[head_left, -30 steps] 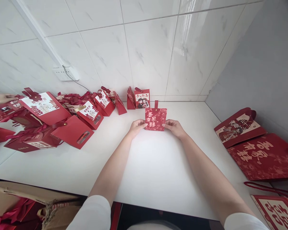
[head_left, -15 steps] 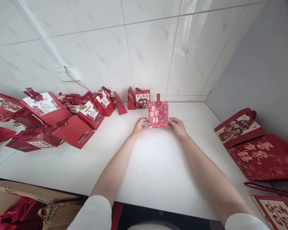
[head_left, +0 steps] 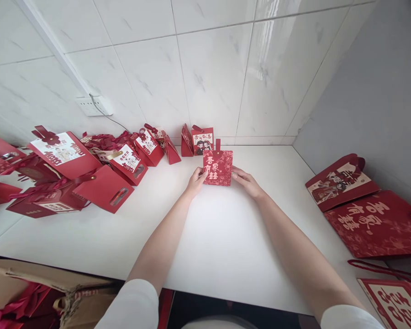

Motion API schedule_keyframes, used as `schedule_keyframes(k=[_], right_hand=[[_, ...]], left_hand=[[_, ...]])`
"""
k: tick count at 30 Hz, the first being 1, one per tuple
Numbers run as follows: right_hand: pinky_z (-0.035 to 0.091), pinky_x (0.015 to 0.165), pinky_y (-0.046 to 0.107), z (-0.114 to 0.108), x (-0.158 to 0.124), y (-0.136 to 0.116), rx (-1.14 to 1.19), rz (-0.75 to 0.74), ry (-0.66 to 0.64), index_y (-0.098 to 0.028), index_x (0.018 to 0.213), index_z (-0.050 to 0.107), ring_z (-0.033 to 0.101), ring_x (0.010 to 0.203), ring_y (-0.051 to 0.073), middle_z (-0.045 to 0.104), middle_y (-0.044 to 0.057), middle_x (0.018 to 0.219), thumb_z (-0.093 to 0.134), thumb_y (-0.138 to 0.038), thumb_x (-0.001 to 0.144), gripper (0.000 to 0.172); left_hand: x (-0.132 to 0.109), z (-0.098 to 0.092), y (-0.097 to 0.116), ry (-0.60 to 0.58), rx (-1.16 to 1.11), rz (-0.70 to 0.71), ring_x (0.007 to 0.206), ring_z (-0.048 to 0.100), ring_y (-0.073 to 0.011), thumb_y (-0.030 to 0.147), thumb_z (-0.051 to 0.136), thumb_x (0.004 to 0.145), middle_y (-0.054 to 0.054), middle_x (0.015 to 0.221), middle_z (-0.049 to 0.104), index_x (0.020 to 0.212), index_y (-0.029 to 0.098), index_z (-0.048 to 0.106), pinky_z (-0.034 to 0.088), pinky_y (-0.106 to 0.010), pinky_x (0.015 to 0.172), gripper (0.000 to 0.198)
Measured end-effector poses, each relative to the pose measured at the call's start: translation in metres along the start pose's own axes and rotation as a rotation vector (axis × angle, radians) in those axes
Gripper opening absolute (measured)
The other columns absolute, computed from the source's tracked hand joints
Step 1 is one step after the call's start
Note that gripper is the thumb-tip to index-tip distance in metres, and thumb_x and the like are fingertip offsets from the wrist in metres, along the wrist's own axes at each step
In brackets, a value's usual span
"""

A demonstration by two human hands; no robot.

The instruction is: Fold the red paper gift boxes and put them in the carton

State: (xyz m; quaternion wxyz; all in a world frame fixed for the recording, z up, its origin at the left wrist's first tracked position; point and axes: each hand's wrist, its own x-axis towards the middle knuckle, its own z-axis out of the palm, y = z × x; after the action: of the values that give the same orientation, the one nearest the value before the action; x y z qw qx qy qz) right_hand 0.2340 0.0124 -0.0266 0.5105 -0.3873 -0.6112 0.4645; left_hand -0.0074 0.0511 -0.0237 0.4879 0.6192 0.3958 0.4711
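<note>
A small red gift bag (head_left: 218,167) with gold characters stands upright on the white table (head_left: 222,237), near the tiled wall. My left hand (head_left: 196,179) grips its left edge with the fingers closed on it. My right hand (head_left: 245,180) holds its right edge, thumb and fingers pinched against the side. Just behind it stands another small red bag (head_left: 203,141) with a cartoon couple printed on it.
A row of red gift bags and boxes (head_left: 89,160) lies along the wall at the left. Larger flat red bags (head_left: 373,219) lie at the right. A wall socket (head_left: 93,105) sits on the tiles. A cardboard box (head_left: 37,292) stands below the table's front edge.
The small red bag went up and back, then came down and left, closer to the cartoon bag. Both hands kept hold of its edges. At the far left another person's hand left view.
</note>
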Motion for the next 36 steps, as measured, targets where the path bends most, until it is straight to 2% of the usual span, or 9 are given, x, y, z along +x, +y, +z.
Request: schedule_keyframes(k=[4, 6, 8, 12, 16, 20, 22, 26, 36], right_hand=[[0.031, 0.114, 0.038, 0.003, -0.002, -0.006, -0.056, -0.045, -0.139, -0.031, 0.137, 0.049, 0.042, 0.132, 0.024, 0.046, 0.000, 0.143, 0.072, -0.050, 0.076, 0.067], [0.032, 0.113, 0.039, 0.004, -0.001, -0.001, -0.119, -0.060, -0.144, -0.030, 0.142, 0.042, 0.044, 0.130, 0.025, 0.045, 0.001, 0.143, 0.078, -0.045, 0.071, 0.081], [0.037, 0.110, 0.041, 0.004, 0.000, 0.006, -0.171, -0.058, -0.134, -0.028, 0.144, 0.038, 0.050, 0.123, 0.025, 0.049, 0.003, 0.139, 0.080, -0.044, 0.069, 0.087], [0.046, 0.100, 0.041, 0.005, 0.003, 0.016, -0.242, 0.001, -0.086, -0.028, 0.142, 0.041, 0.061, 0.103, 0.023, 0.062, 0.002, 0.121, 0.075, -0.044, 0.074, 0.078], [0.048, 0.094, 0.037, 0.008, 0.002, 0.016, -0.252, -0.007, -0.054, -0.026, 0.136, 0.048, 0.062, 0.098, 0.022, 0.064, 0.003, 0.116, 0.069, -0.047, 0.078, 0.065], [0.049, 0.084, 0.033, 0.007, 0.001, 0.014, -0.291, 0.067, -0.013, -0.021, 0.119, 0.061, 0.061, 0.091, 0.021, 0.068, 0.005, 0.104, 0.058, -0.055, 0.084, 0.049], [0.047, 0.078, 0.031, 0.007, 0.002, 0.013, -0.327, 0.107, 0.015, -0.020, 0.112, 0.064, 0.060, 0.085, 0.020, 0.068, 0.004, 0.095, 0.053, -0.058, 0.086, 0.048], [0.044, 0.074, 0.029, 0.005, 0.002, 0.014, -0.338, 0.120, 0.030, -0.020, 0.111, 0.065, 0.057, 0.081, 0.018, 0.066, 0.003, 0.090, 0.051, -0.059, 0.086, 0.049], [0.043, 0.075, 0.029, 0.006, 0.002, 0.012, -0.329, 0.134, 0.027, -0.020, 0.110, 0.064, 0.056, 0.081, 0.018, 0.064, 0.003, 0.088, 0.052, -0.059, 0.085, 0.048]], left_hand=[[0.001, -0.002, -0.003, -0.001, -0.011, -0.027, 0.094, 0.059, -0.0170, 0.055, 0.059, 0.081, -0.005, 0.102, 0.063, 0.097, 0.019, 0.052, 0.044, -0.029, 0.085, 0.040], [0.001, -0.002, -0.003, -0.002, -0.009, -0.041, 0.099, 0.059, -0.0179, 0.054, 0.059, 0.081, -0.005, 0.107, 0.063, 0.099, 0.019, 0.051, 0.044, -0.031, 0.088, 0.040], [0.000, -0.002, -0.001, -0.009, 0.005, -0.034, 0.105, 0.058, -0.0191, 0.053, 0.058, 0.082, -0.006, 0.113, 0.062, 0.103, 0.019, 0.052, 0.043, -0.032, 0.092, 0.040], [-0.002, -0.002, 0.005, -0.055, 0.041, -0.059, 0.115, 0.055, -0.0232, 0.053, 0.058, 0.083, -0.007, 0.125, 0.059, 0.115, 0.021, 0.053, 0.044, -0.035, 0.094, 0.046], [-0.004, -0.001, 0.010, -0.081, 0.004, -0.039, 0.119, 0.054, -0.0252, 0.053, 0.056, 0.084, -0.008, 0.128, 0.059, 0.121, 0.021, 0.055, 0.042, -0.037, 0.099, 0.049], [-0.004, -0.003, 0.010, -0.101, -0.024, 0.010, 0.123, 0.051, -0.0260, 0.053, 0.052, 0.087, -0.009, 0.131, 0.059, 0.129, 0.019, 0.055, 0.040, -0.038, 0.104, 0.054], [-0.003, -0.004, 0.009, -0.093, -0.001, -0.019, 0.122, 0.053, -0.0269, 0.055, 0.052, 0.086, -0.009, 0.129, 0.060, 0.131, 0.019, 0.054, 0.041, -0.038, 0.102, 0.058], [-0.002, -0.005, 0.006, -0.082, 0.020, -0.046, 0.116, 0.057, -0.0277, 0.057, 0.052, 0.085, -0.010, 0.124, 0.064, 0.132, 0.018, 0.055, 0.044, -0.039, 0.100, 0.062], [-0.003, -0.003, 0.009, -0.112, 0.016, -0.025, 0.120, 0.054, -0.0272, 0.050, 0.061, 0.082, -0.010, 0.130, 0.059, 0.132, 0.018, 0.055, 0.044, -0.038, 0.100, 0.060]])
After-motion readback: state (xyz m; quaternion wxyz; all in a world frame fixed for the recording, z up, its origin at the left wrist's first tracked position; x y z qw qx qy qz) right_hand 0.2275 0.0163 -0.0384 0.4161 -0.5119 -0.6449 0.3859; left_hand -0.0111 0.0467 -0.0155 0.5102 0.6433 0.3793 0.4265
